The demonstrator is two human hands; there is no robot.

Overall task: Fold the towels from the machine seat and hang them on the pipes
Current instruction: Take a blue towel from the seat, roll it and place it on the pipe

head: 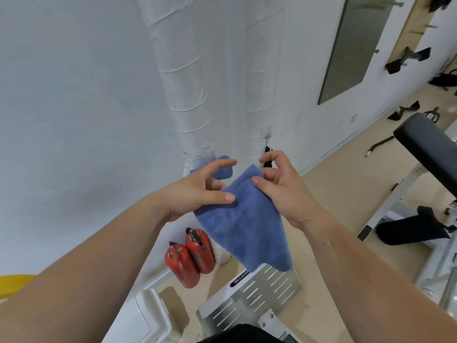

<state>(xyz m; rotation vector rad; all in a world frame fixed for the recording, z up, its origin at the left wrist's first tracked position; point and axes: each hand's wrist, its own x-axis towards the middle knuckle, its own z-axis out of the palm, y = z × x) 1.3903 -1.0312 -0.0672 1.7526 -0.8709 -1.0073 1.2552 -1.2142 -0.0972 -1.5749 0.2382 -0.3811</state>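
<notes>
A folded blue towel (244, 224) hangs in the air between my hands, in front of two white wrapped pipes (183, 90) on the wall. My left hand (197, 194) pinches the towel's upper left edge with thumb on top. My right hand (279, 186) grips its upper right edge, thumb pressed on the cloth. Another blue towel (223, 170) shows behind my left fingers, low down by the left pipe; how it rests there is hidden. A black padded machine seat (427, 144) is at the right.
Two red fire extinguishers (190, 258) stand on the floor by the wall. A slotted metal footplate (257, 295) and a white box (153, 315) lie below. The machine's white frame (395, 201) and black handles on the floor are to the right.
</notes>
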